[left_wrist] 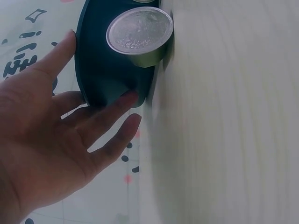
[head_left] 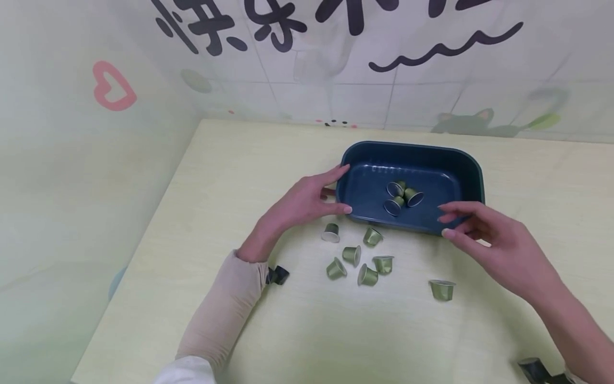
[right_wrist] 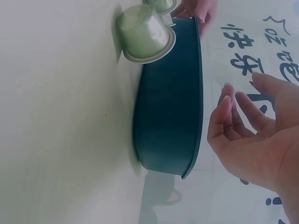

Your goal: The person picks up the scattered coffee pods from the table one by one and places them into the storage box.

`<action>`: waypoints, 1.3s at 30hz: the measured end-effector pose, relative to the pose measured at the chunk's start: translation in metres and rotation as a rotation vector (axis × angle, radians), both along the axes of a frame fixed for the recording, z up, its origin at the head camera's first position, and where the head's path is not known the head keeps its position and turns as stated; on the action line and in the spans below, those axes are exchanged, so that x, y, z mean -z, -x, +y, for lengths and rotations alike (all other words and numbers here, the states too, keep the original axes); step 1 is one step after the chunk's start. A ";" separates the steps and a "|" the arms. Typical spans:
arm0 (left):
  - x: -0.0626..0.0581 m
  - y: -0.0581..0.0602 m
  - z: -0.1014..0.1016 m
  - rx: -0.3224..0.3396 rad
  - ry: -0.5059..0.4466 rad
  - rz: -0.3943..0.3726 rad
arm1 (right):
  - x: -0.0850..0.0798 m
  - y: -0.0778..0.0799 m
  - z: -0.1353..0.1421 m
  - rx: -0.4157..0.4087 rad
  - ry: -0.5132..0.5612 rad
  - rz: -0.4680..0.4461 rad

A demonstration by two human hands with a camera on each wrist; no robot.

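"What does the head view crop?"
"The wall lettering (head_left: 355,16) at the top, the right forearm (head_left: 575,314) at the corner."
"That black object (head_left: 279,276)?"
"Partly hidden by the left sleeve (head_left: 227,304); I can't tell what it is."
"Right wrist view?"
"The top edge cuts a capsule (right_wrist: 161,4); the tray (right_wrist: 170,93) hides most of the left hand (right_wrist: 205,14)."

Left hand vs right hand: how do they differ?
The left hand touches the left end of the blue tray; the right hand hovers at its right end, holding nothing. The left hand's fingers are spread apart; the right hand's bend toward its thumb. Shared: both are bare.
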State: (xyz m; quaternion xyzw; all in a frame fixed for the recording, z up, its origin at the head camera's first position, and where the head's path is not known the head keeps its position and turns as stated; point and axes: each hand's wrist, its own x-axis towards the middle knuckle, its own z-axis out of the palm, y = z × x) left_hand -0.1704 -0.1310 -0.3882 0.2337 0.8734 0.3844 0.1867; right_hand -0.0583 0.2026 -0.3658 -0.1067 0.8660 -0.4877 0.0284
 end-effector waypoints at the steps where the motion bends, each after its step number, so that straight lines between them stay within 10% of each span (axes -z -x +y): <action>1: 0.000 0.000 0.000 0.001 0.000 0.001 | 0.000 -0.002 0.001 0.000 -0.004 -0.010; 39: 0.000 -0.002 0.000 -0.010 0.007 0.006 | 0.036 -0.035 0.015 -0.175 -0.080 0.028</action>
